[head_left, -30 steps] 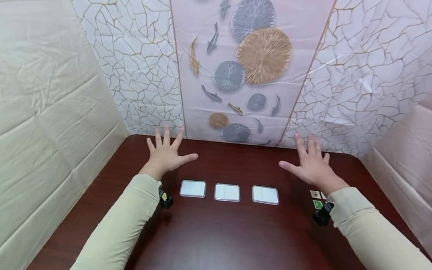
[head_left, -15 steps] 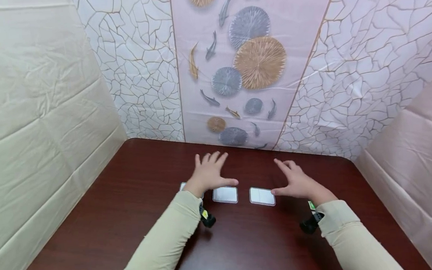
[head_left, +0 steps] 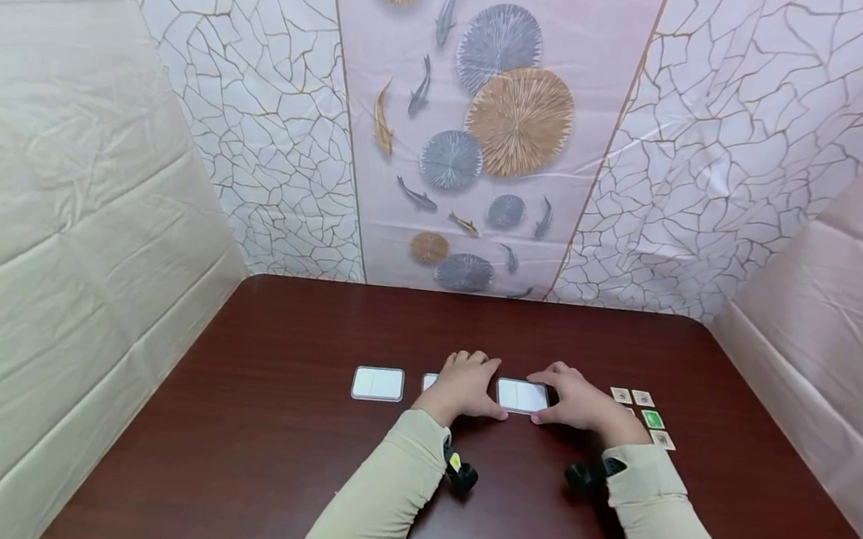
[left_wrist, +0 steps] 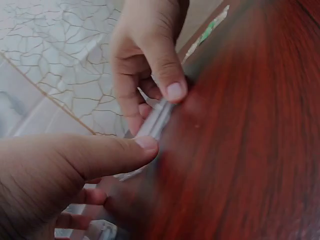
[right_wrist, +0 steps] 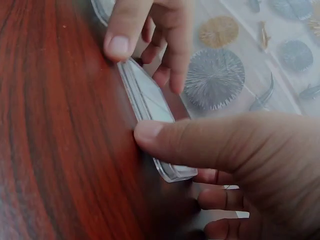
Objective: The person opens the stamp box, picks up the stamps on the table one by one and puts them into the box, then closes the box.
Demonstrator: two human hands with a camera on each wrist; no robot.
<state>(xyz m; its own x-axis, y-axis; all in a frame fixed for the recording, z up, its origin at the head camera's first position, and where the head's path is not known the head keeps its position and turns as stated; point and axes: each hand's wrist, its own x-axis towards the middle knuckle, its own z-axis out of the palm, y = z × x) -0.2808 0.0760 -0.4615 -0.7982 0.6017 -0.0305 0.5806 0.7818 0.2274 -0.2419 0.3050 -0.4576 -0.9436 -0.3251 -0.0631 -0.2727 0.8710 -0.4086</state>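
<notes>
Three flat clear plastic cases with white insides lie in a row on the dark red-brown table. My left hand (head_left: 464, 391) and right hand (head_left: 574, 400) pinch the rightmost case (head_left: 521, 397) at its two ends. In the right wrist view, my right thumb (right_wrist: 150, 134) presses the near edge of that case (right_wrist: 147, 95), its fingers partly hidden beyond the far side. The left thumb (left_wrist: 147, 144) touches the near edge in the left wrist view. My left hand mostly covers the middle case (head_left: 429, 381). The leftmost case (head_left: 378, 384) lies apart from both hands.
Several small stamp-like squares, one of them green (head_left: 652, 419), lie right of my right hand, partly covered by it. The table (head_left: 265, 465) ends at a patterned cloth backdrop (head_left: 280, 146). Pale cloth walls (head_left: 76, 244) stand at both sides.
My left hand has moved right and down, and the right hand left and down. Both were spread in the air; now their fingers have closed on the ends of the rightmost case.
</notes>
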